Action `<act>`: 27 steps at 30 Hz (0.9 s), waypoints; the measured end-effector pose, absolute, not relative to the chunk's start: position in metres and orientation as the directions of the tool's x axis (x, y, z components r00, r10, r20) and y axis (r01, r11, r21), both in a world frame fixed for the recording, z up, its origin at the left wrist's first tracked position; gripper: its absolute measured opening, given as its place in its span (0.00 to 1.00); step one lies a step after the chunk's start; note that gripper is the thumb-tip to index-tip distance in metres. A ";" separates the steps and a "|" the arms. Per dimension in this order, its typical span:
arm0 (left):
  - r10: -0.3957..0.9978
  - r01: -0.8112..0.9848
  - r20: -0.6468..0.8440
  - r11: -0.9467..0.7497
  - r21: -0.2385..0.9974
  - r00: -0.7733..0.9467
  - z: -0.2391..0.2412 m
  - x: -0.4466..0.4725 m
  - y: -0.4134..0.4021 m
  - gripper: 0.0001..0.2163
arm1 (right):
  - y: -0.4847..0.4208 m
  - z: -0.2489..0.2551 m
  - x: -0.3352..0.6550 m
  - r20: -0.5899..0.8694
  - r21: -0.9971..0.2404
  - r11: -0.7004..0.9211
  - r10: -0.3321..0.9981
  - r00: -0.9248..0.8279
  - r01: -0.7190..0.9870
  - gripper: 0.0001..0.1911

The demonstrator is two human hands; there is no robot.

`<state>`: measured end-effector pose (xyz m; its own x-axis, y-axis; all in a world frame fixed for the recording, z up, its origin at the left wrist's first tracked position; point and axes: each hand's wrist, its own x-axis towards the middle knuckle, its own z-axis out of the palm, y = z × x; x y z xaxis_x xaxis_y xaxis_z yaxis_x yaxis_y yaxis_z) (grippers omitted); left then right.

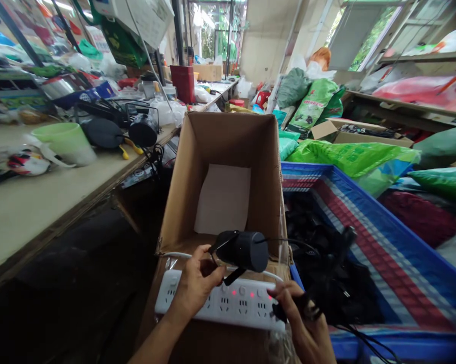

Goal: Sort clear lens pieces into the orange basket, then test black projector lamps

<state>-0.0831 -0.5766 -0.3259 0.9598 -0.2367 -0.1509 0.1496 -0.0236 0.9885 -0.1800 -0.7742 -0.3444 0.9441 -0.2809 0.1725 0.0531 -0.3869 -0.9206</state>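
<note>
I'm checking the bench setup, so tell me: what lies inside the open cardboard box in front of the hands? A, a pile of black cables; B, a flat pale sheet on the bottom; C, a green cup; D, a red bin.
B: the cardboard box holds only a flat pale sheet on its bottom; the black cables lie in the blue woven bag to the right.

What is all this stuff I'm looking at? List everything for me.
Round gadget: one, black, held over the power strip.
Power strip: one, white with red lights, below the hands.
Plug: one, black, at the strip's right end.
Cardboard box: one, brown, open, a pale sheet inside.
Woven bag: one, blue and red striped, right, holding black cables.
Cup: one, green, on the bench at left.
Sacks: several, green, behind the bag.
Left hand: grips the gadget's bracket.
Right hand: holds the plug.
</note>
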 end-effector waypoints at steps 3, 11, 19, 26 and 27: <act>-0.213 -0.017 -0.032 -0.222 0.975 0.977 -0.321 -0.094 -0.581 0.14 | -0.771 -0.337 -0.175 0.026 -0.996 -0.095 -0.304 0.952 -0.003 0.18; -0.615 -0.509 0.216 -0.352 0.785 0.759 -0.304 -0.127 -0.596 0.16 | -0.775 -0.338 -0.181 0.017 -0.992 -0.125 -0.344 0.939 -0.028 0.45; -0.490 -0.475 0.296 -0.294 0.830 0.820 -0.284 -0.127 -0.602 0.33 | -0.814 -0.335 -0.204 0.070 -0.955 -0.296 -0.158 0.985 0.020 0.41; -0.841 -0.312 0.106 -0.078 0.947 0.531 -0.267 -0.132 -0.623 0.28 | -0.847 -0.304 -0.249 0.080 -0.962 -0.261 0.027 0.996 0.085 0.43; -0.851 -0.294 0.104 -0.062 0.954 0.515 -0.270 -0.134 -0.630 0.27 | -0.855 -0.298 -0.260 0.067 -0.950 -0.308 -0.022 0.997 0.057 0.43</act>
